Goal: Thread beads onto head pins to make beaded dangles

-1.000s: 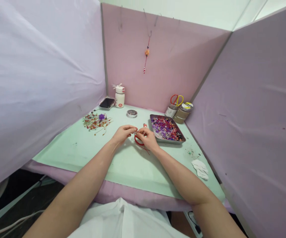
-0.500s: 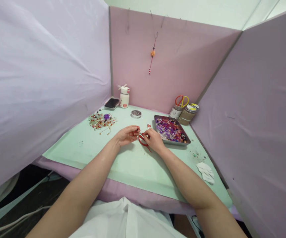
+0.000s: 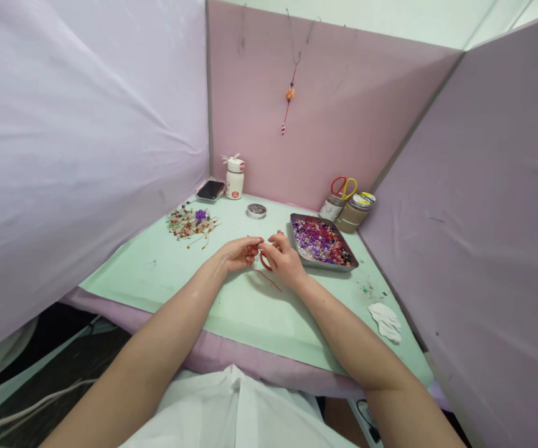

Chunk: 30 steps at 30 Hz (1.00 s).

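My left hand is closed, thumb and fingertips pinching a thin red cord with something small and red at the tips. The cord's loose tail hangs below that hand and slants down to the right over the table. Close against it, my right hand has bent fingers, its thumb and forefinger meeting the left fingertips at the cord; the exact grip is too small to make out. Red-handled scissors lie under the hands, partly hidden by the right one.
Right of my hands stands a metal tray of mixed beads. A heap of beaded strings lies left. Behind are a round tin, a phone, a white bottle and jars. A beaded pendant hangs on the partition.
The cord stretched between my hands has slackened, and its tail now hangs from the left hand. My right hand has moved closer to the left fingertips, with its forefinger raised.
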Available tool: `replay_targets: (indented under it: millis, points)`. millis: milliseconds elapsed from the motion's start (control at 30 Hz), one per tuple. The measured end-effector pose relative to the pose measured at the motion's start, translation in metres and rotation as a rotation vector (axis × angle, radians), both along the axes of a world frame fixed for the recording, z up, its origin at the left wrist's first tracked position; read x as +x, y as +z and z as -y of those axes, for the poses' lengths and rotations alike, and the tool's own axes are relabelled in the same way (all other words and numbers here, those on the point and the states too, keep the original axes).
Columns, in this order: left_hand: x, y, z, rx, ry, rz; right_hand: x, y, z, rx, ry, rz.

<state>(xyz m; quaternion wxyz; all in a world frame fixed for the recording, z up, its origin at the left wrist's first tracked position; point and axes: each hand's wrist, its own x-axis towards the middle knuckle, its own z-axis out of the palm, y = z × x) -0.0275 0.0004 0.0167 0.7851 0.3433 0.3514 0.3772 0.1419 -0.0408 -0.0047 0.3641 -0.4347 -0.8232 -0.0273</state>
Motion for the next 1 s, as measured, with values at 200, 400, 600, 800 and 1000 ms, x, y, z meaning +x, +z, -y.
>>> replay_targets:
  millis: [200, 400, 600, 800, 1000]
  points:
    - [0.003, 0.0, 0.001, -0.01, -0.044, -0.043, -0.008, 0.001, 0.003, 0.003, 0.026, 0.076]
    - [0.002, -0.001, 0.002, -0.021, -0.113, -0.072, -0.009, 0.005, 0.006, -0.046, 0.024, 0.08]
    - [0.003, -0.008, -0.001, 0.042, -0.179, -0.099, -0.013, 0.006, 0.009, -0.019, 0.061, 0.119]
    - [0.005, -0.01, -0.001, 0.065, -0.176, -0.077, -0.019, 0.001, 0.009, 0.145, 0.04, 0.209]
    - [0.006, -0.009, -0.004, 0.027, 0.077, 0.008, -0.023, -0.002, 0.009, 0.259, 0.306, 0.255]
